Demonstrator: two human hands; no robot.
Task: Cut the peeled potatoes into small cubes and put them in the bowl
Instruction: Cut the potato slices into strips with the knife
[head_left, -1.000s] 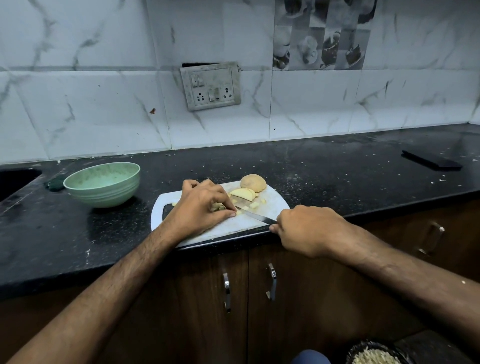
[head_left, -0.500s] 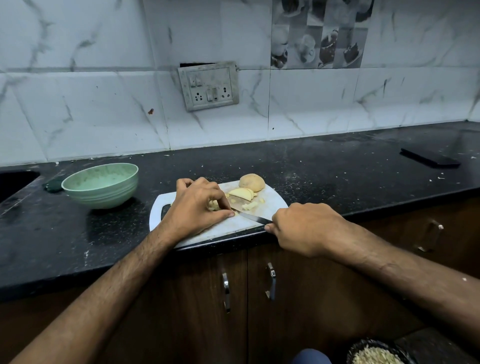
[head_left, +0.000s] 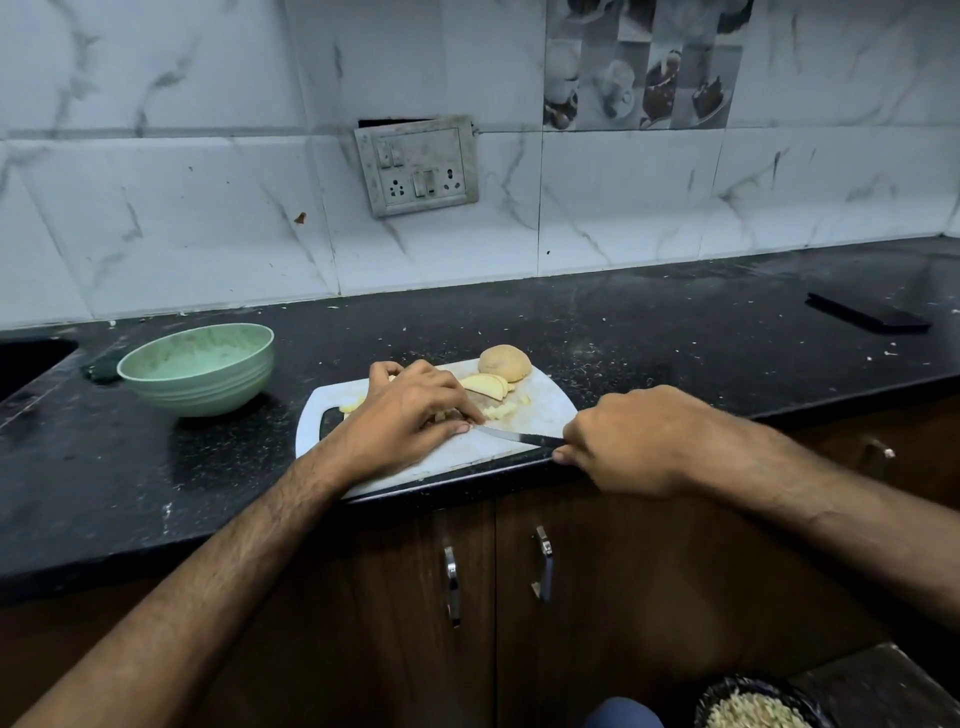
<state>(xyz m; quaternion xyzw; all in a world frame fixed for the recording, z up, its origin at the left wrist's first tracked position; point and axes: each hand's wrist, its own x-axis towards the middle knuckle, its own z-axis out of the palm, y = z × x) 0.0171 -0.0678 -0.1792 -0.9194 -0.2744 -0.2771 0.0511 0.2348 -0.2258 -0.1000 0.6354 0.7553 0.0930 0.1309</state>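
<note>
Head view: my left hand pinned potato pieces on the cutting board; my right hand gripped the knife, blade pointing left toward them.

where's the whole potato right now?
In the head view the whole potato sits at the far edge of the cutting board, just behind the potato slices and to the right of the green bowl.

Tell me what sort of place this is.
Most likely a home kitchen. A dark stone counter runs along a marble-look tiled wall with a switch and socket plate, wooden cabinet doors sit below it, and a cutting board holds a potato being cut.
</note>
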